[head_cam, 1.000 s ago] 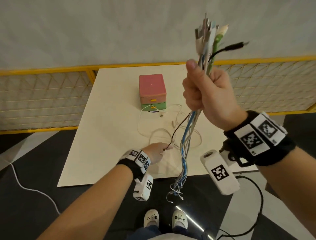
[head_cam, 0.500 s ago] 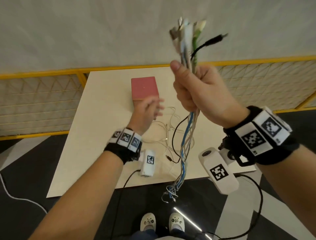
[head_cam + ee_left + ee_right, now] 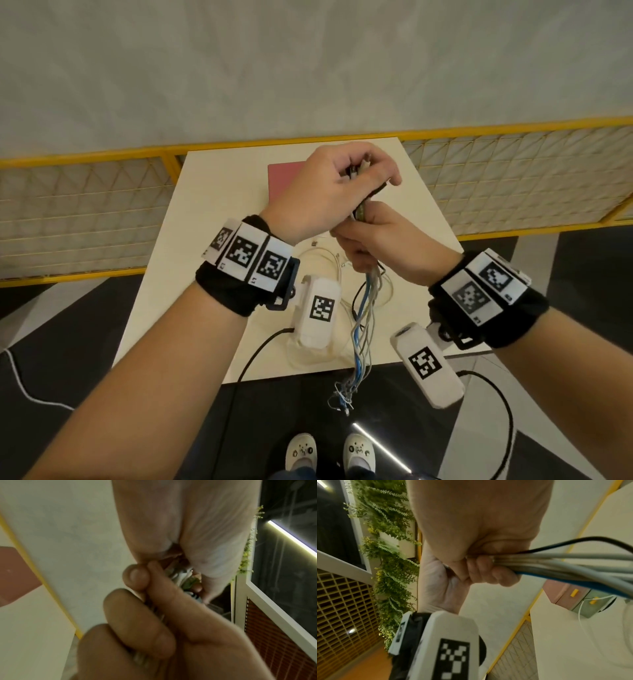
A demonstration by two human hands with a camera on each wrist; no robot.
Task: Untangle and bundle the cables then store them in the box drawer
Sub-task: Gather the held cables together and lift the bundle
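A bundle of grey, blue and black cables hangs over the white table's near edge, its loose ends dangling above the floor. My right hand grips the bundle in a fist just under the plugs, and the right wrist view shows the cables leaving that fist. My left hand is curled over the plug ends at the top. The pink box stands behind my hands, mostly hidden. Its pink and green drawers have yellow handles.
Loose white cables lie on the table between the box and the near edge. A yellow-framed mesh fence runs behind and beside the table. Black leads from the wrist cameras hang by my arms over the dark floor.
My left hand left the table cables, rose and closed over the plug ends. My right hand lowered the bundle from head height to just above the table.
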